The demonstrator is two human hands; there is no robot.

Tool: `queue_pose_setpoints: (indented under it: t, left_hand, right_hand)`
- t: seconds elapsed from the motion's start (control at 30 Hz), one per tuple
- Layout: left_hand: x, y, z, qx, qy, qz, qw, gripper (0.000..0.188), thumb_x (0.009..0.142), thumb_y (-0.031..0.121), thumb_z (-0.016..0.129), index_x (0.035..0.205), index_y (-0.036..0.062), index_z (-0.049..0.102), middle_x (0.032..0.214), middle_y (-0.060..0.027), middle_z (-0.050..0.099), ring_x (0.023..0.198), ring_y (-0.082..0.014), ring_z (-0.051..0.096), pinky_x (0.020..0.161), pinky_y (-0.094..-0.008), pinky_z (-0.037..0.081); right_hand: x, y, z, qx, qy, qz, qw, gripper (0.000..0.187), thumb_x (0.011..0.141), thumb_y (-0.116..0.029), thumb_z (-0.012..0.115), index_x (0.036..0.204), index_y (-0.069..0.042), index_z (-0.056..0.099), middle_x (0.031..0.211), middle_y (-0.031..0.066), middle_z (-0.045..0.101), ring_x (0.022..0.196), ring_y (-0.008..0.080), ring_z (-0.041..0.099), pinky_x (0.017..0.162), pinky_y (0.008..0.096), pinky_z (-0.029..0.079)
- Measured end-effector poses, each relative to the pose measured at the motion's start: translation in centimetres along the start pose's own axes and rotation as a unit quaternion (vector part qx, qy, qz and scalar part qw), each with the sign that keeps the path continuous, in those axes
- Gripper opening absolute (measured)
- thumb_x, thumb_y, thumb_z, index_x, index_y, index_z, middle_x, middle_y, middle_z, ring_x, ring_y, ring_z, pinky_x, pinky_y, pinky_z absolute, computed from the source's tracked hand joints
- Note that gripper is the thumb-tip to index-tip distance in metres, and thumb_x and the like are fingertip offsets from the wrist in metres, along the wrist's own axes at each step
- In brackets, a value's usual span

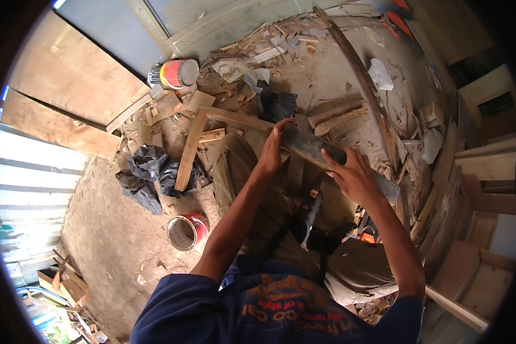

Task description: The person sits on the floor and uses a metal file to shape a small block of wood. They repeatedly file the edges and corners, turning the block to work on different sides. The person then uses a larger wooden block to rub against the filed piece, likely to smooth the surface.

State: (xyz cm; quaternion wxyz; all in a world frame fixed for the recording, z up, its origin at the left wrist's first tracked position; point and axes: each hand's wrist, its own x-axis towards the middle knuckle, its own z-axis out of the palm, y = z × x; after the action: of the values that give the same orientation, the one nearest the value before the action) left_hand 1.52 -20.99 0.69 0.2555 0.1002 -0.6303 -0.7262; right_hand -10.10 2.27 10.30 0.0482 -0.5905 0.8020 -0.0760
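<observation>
A dark grey, weathered wooden board (307, 143) slants across in front of me, above my legs. My left hand (272, 150) is closed round its far left end. Farther along, my right hand (351, 173) grips the board with the thumb over its face; the near right end sticks out past the wrist. Close to my left hand, a light wooden strip (235, 118) meets another strip (191, 150) at a corner, forming an L. How the strip's right end sits behind my left hand is hidden.
A red tin (188, 230) stands on the dirt floor at left, and a paint bucket (179, 74) lies farther back. Black plastic bags (146, 175), wood scraps (268, 54) and a long dark beam (358, 71) litter the ground. Wooden shelving (487, 229) lines the right.
</observation>
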Motion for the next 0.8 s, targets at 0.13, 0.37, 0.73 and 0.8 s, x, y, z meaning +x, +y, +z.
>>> queue_pose_setpoints:
  t: [0.13,0.37,0.73,0.8]
  left_hand:
    - [0.7,0.8,0.0,-0.006,0.013,-0.015,1.000,0.054,0.111,0.045,0.032,0.131,0.0036,0.060,0.121,-0.0100,0.063,0.117,-0.0206,0.056,0.106,-0.0351,0.038]
    - [1.3,0.7,1.0,-0.054,0.092,-0.028,0.994,0.041,0.108,0.031,0.040,0.118,0.0012,0.066,0.106,-0.0050,0.065,0.101,-0.0154,0.057,0.097,-0.0310,0.041]
    - [1.7,-0.9,0.3,-0.080,0.000,-0.031,0.996,0.085,0.102,0.071,0.007,0.150,0.0095,0.042,0.137,-0.0144,0.055,0.127,-0.0275,0.052,0.114,-0.0425,0.035]
    - [1.8,-0.7,0.4,-0.055,-0.018,-0.043,0.997,0.090,0.100,0.073,0.004,0.151,0.0097,0.042,0.138,-0.0143,0.054,0.130,-0.0279,0.050,0.116,-0.0424,0.032]
  right_hand:
    - [0.1,-0.6,-0.3,-0.006,-0.023,0.009,1.000,0.077,0.092,-0.013,0.071,0.158,-0.034,0.037,0.127,0.0247,0.052,0.113,0.0413,0.054,0.100,0.0493,0.042]
    - [0.6,-1.4,-0.3,-0.048,0.026,0.009,0.998,0.065,0.093,-0.012,0.068,0.152,-0.029,0.049,0.118,0.0229,0.053,0.107,0.0387,0.056,0.093,0.0477,0.045]
    - [0.2,0.0,-0.7,0.007,-0.016,0.038,0.999,0.058,0.098,-0.015,0.064,0.153,-0.028,0.049,0.136,0.0296,0.049,0.125,0.0432,0.051,0.106,0.0498,0.040]
    - [0.1,0.2,-0.8,0.004,-0.012,0.037,0.999,0.056,0.098,-0.016,0.064,0.151,-0.027,0.050,0.136,0.0302,0.049,0.125,0.0421,0.052,0.105,0.0486,0.041]
